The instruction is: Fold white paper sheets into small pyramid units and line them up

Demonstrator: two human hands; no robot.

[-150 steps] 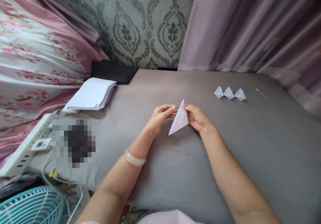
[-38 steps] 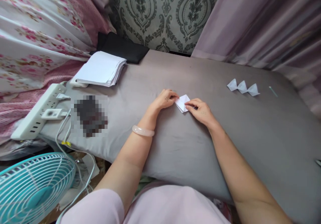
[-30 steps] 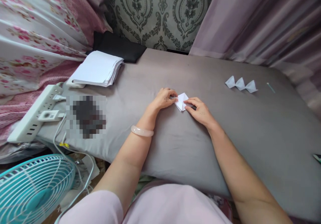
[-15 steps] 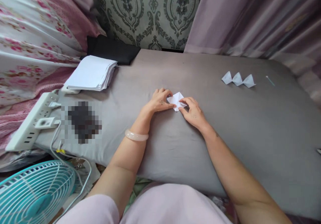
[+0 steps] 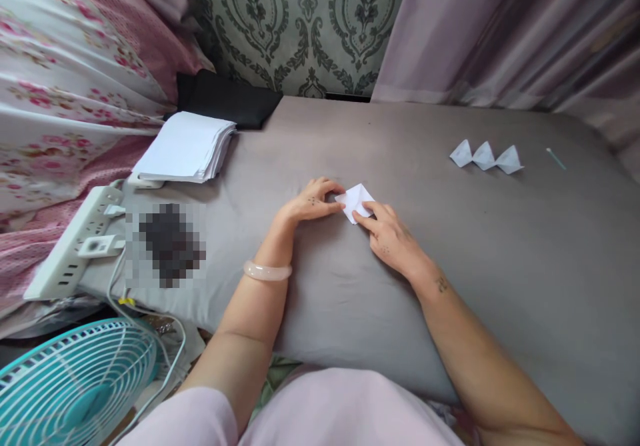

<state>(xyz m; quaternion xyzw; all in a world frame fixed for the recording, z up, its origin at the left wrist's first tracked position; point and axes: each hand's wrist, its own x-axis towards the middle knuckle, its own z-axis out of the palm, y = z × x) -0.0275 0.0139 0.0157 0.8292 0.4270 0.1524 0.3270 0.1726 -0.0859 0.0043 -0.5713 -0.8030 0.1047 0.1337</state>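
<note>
A small white folded paper (image 5: 356, 197), creased and roughly diamond-shaped, lies between a person's left hand (image 5: 313, 202) and right hand (image 5: 393, 238), fingertips touching it, though whether they pinch cannot be told.

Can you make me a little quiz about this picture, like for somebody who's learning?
1. True or false: the pale bangle is on the left arm.
2. How many white folded shapes are in the row?
3. What are the left hand and the right hand both touching?
a) the power strip
b) the folded white paper
c) the turquoise fan

Key: 1. True. 2. Three. 3. b.
</note>
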